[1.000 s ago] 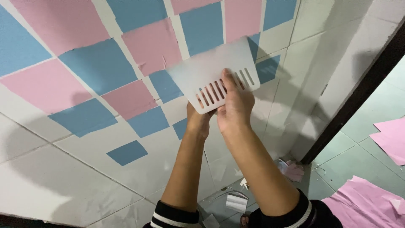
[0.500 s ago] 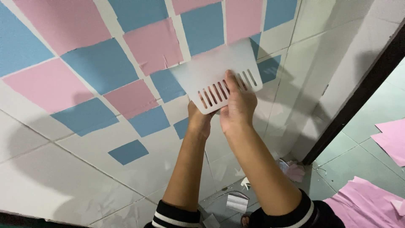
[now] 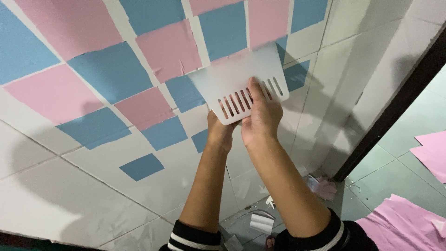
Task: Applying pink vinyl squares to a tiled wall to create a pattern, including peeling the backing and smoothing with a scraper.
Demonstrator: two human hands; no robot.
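Note:
A white plastic scraper (image 3: 234, 76) with a row of slots lies flat against a white tiled wall. My right hand (image 3: 261, 116) grips its slotted lower edge, thumb over the slots. My left hand (image 3: 220, 131) holds the same edge from below, partly hidden behind the right one. The blade covers a pink square sticker (image 3: 228, 59), of which only a strip at the top shows. Blue squares (image 3: 185, 92) and pink squares (image 3: 168, 49) form a checker pattern around it.
White tiled wall (image 3: 69, 200) with grey grout lines fills the left. A dark door frame (image 3: 395, 104) runs diagonally at right. Pink sheets (image 3: 409, 223) lie on the greenish floor, with paper scraps (image 3: 262, 221) by the wall's foot.
Both hands and the scraper have shifted very slightly up the wall; otherwise the grip and scene are the same.

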